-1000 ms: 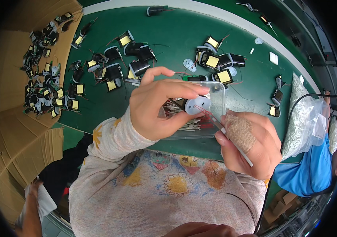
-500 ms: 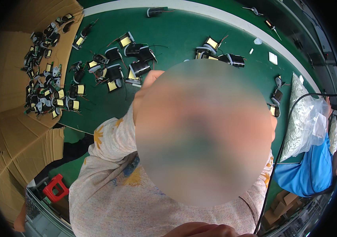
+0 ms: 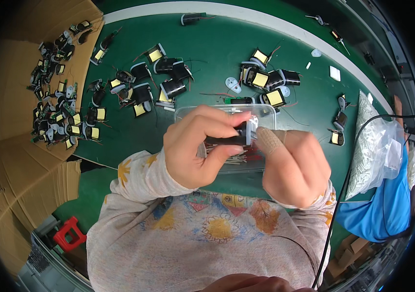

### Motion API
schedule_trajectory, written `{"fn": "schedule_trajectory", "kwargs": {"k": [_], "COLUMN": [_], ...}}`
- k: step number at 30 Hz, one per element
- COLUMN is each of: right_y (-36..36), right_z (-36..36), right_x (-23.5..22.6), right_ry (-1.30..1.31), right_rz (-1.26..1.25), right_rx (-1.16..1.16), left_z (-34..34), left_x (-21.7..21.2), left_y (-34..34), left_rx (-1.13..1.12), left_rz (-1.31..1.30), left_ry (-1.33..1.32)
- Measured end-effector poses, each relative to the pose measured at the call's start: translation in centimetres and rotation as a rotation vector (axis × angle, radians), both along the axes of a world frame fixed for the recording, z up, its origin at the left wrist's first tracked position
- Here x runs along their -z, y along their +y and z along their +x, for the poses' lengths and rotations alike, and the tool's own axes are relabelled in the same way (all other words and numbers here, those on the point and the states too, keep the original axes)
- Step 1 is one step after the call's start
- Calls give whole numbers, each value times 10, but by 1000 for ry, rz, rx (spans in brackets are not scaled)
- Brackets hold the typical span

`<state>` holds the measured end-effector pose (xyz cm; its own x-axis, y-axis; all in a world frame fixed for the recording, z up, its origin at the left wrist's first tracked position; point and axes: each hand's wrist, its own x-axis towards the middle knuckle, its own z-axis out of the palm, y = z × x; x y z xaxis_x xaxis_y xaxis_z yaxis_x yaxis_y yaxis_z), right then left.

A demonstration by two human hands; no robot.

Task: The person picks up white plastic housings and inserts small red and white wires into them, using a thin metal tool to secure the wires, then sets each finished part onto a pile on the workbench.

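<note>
My left hand (image 3: 195,143) is closed round a black cylindrical part (image 3: 229,140) with a grey end cap (image 3: 249,133), its thumb below and fingers above. Against that cap press the curled fingers of my right hand (image 3: 297,165); one digit wears a tan, textured cover (image 3: 268,141). What my right fingertips pinch is too small and hidden to make out. Below both hands is a clear plastic box (image 3: 227,108), with thin pale and red pieces inside, partly covered by the hands.
Similar black parts with yellow pads lie in several groups (image 3: 141,92) on the green table (image 3: 207,39). At left, a cardboard box (image 3: 8,102) holds many more. A bag of small white pieces (image 3: 365,151) sits at right beside a black cable (image 3: 346,185) and a person's blue sleeve (image 3: 378,214).
A blurred patch covered most of both hands half a second ago; now the hands, the held part and the clear box show. The parts in view around them lie much as before.
</note>
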<state>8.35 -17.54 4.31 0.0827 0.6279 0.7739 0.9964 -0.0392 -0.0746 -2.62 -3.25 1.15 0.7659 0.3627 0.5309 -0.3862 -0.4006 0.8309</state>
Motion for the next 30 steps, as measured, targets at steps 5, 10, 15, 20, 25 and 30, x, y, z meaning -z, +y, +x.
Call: {"fn": "schedule_trajectory", "kwargs": {"k": [5,10,15,20,25,30], "right_y": [2,9,11,22,51,102], "right_z": [2,-6,20,26,92,197], "right_x": [-1,8,-4,-3,13,52], "right_ry": [482,395,947,1271,1377,1286], "right_rz": [-75,21,-79,-68,-160,116], "right_rx": [-102,11,-165,-164,-138,116], "left_z": [4,6,19,29,72,126], "left_x": [6,5,-1,-9,4,38], "left_y": [1,2,19,27,90,182], "left_rx": [149,26,186,357,252,-369], "left_rz": [-198,-3,-179,-782,-365,675], "left_ry": [60,44,71,212,399,878]}}
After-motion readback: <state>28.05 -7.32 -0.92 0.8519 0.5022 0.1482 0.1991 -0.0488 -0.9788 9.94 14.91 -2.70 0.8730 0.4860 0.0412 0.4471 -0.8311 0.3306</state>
